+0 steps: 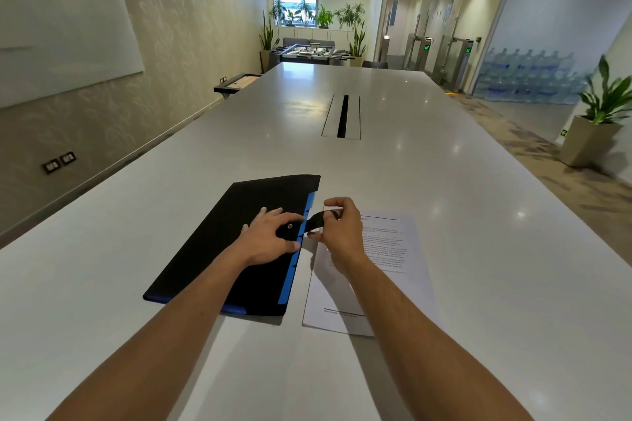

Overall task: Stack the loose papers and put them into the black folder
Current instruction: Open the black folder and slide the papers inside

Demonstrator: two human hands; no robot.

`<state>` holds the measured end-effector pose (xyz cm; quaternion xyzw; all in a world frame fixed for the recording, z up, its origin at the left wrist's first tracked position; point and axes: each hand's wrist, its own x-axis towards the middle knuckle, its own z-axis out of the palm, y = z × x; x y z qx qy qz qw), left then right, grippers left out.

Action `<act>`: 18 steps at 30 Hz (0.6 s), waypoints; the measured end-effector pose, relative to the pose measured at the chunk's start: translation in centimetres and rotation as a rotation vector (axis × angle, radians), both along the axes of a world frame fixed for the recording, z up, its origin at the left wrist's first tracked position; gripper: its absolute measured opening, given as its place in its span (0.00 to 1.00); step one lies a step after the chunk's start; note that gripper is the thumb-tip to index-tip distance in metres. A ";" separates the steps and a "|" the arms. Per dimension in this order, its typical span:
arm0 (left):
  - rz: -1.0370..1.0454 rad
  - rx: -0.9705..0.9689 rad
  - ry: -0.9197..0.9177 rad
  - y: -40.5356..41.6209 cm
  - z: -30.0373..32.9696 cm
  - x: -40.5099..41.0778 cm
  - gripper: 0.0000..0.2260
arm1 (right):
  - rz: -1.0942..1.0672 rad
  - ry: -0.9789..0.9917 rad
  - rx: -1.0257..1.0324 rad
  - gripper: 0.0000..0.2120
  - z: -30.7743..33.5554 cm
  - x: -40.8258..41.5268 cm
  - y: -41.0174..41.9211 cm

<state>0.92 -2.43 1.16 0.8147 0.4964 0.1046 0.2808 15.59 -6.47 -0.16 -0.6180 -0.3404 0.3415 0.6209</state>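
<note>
Forearms lead us in: left hand (270, 236) flat, fingers spread, pinning black folder (239, 243) on table (444, 181). Right hand (337, 232) pinches strap tab (316, 219), peeling. We judge: pull steadily, keep folder pinned. Papers (393, 249) wait just right, stacked.

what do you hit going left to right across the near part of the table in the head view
black folder → left hand pressed flat on it → black strap → right hand pinching the strap → printed papers
</note>
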 end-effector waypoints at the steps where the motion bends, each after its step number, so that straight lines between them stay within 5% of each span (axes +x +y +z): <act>1: 0.002 -0.011 -0.016 0.0 0.1 -0.1 0.26 | 0.000 0.049 -0.005 0.12 0.0 0.0 0.1; 5: 0.024 0.110 -0.003 -0.3 0.6 0.3 0.24 | 0.021 0.180 -0.007 0.13 0.1 -0.2 0.5; 10: 0.073 0.424 -0.003 -1.3 2.6 2.2 0.04 | 0.024 0.206 0.040 0.14 0.2 -0.5 0.9; 14: 0.129 0.456 0.250 -0.5 4.8 2.8 0.09 | 0.031 0.190 0.062 0.15 0.4 -0.4 1.0; 18: 0.198 0.437 0.271 0.2 5.7 2.3 0.22 | 0.016 0.183 0.071 0.14 0.6 0.2 1.0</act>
